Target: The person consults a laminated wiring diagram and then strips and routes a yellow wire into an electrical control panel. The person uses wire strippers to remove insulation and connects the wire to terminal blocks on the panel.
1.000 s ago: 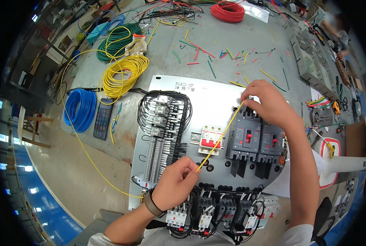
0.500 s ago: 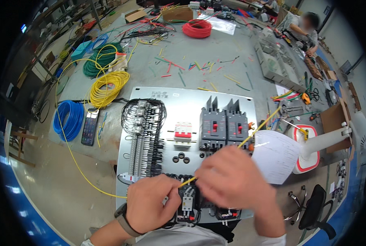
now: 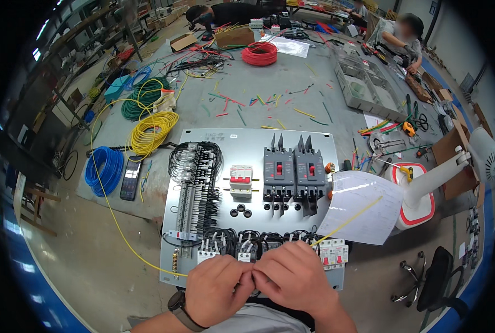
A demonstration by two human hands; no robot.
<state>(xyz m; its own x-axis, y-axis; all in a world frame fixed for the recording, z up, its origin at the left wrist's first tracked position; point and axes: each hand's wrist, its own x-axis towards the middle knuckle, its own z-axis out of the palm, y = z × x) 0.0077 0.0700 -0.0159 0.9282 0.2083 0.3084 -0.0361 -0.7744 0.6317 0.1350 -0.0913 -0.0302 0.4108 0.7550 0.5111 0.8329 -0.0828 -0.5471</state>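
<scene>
A yellow wire [image 3: 119,232] loops down from the yellow coil [image 3: 154,133] into my left hand [image 3: 217,291], which is closed on it. Close beside it, my right hand [image 3: 294,277] is pinched on the same wire, and the free end sticks out to the right over a white paper sheet [image 3: 358,208]. The fingertips of both hands meet, hiding the wire between them. Beneath and ahead lies a metal mounting plate [image 3: 247,222] carrying a terminal strip [image 3: 186,205], a small red-and-white breaker [image 3: 240,180] and two large dark breakers [image 3: 279,169].
Left of the plate lie a blue wire coil [image 3: 103,171] and a phone [image 3: 130,177]. Farther off are a green coil [image 3: 142,99], a red coil [image 3: 259,54] and scattered wire offcuts. A grey divided bin [image 3: 367,89] and a white fan [image 3: 433,180] stand right. Two people work beyond.
My right hand has come down and left to meet my left hand. The wire's free end has swung lower, over the paper. My view has shifted slightly, bringing a dark-clothed person into sight.
</scene>
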